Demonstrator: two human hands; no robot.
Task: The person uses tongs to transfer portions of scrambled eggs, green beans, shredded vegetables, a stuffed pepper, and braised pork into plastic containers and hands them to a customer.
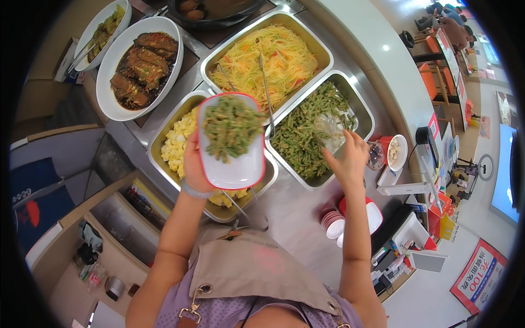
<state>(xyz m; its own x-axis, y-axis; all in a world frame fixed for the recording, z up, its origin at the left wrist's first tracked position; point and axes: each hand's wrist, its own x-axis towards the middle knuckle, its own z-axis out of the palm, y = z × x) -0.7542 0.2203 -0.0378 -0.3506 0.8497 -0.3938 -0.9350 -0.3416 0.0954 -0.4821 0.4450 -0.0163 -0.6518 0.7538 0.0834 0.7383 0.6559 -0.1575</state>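
Observation:
My left hand (196,164) grips the side of a white dish with a red rim (234,175). Chopped green beans (231,127) are heaped on the dish's far part. It hovers over a steel pan of scrambled egg (175,145), hiding much of it. My right hand (348,160), thumb and fingers apart, reaches over the near right side of a steel pan (366,108) of chopped green beans (297,139). Beside its fingers is a clear, shiny patch among the beans; I cannot tell what it is. Nothing shows in that hand.
Tongs (264,86) rest in a pan of yellow shreds (283,53); other tongs (242,207) lean from the egg pan. An oval bowl of braised meat (107,88) stands upper left. Small stacked dishes (333,223) lie beyond my right forearm, near a red tub (397,151).

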